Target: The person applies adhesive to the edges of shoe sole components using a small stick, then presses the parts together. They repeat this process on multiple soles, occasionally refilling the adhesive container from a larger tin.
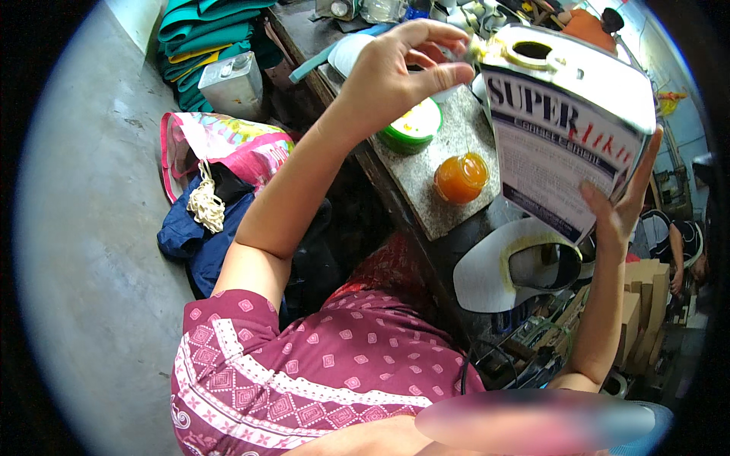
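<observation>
Metal can [547, 152]: here it is, big and boxy, held aloft at the upper right of the frame, tilted, its label turned to the camera.
Right hand [620, 213]: clasping the can by its lower right edge, thumb pressed over the label, the other fingers along the side.
Left hand [417, 64]: up beside the can's top left corner, fingers curled, thumb stretched toward the metal; whether it pinches the small yellowish bit [478, 50] there, I cannot tell.
Can mouth [532, 51]: uncapped, dark hole in plain sight, yellowish crust round the ring; call the uncovering done.
Glass jar [461, 179]: upright on the stone slab [473, 128], right of centre, no lid showing, a good load of orange stuff inside; whether it came from the can, no telling.
Green tub [411, 128]: just up and left of the jar, pale inside.
White curved piece [484, 283]: lower right of centre on the desk [303, 38], yellowed round its opening.
Left undone: can not set down, mouth not capped, and no stream to be seen between can and jar.
</observation>
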Demonstrator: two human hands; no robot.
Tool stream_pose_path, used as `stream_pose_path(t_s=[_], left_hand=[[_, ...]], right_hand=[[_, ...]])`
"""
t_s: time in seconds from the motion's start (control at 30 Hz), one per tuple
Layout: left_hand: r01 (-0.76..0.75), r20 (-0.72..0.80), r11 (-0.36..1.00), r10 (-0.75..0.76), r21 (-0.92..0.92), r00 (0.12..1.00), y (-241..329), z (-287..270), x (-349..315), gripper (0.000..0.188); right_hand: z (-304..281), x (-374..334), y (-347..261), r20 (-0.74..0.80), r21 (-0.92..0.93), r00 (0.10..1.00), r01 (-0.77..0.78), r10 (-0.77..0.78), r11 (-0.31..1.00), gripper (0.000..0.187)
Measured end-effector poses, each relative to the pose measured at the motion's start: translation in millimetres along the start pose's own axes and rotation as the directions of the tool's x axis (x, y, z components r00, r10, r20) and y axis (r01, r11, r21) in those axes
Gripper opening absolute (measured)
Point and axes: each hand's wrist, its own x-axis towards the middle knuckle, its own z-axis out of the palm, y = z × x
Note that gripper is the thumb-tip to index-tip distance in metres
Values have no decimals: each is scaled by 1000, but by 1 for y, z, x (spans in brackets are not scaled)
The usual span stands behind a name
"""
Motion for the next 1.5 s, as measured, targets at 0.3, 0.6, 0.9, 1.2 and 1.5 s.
stream_pose_path(t_s=[0.3,0.6,0.9,1.2,1.5], left_hand=[[-247,103,942,230,228,968,8,11,6,41],[-415,336,861,313,294,888,13,19,26,42],[-286,437,950,207,122,875,26,22,41,43],[-472,541,818,246,329,804,19,22,48,53],[-663,374,551,552,507,745,6,29,35,66]], right_hand=[[-9,-25,3,8,-184,996,87,-87,979,131],[-7,-41,12,12,-149,995,105,-104,983,129],[-1,-42,10,-10,-199,994,107,-111,974,127],[10,-44,1,-42,-97,999,8,-12,995,130],[9,-42,-11,-132,-11,991,20,-21,1000,125]])
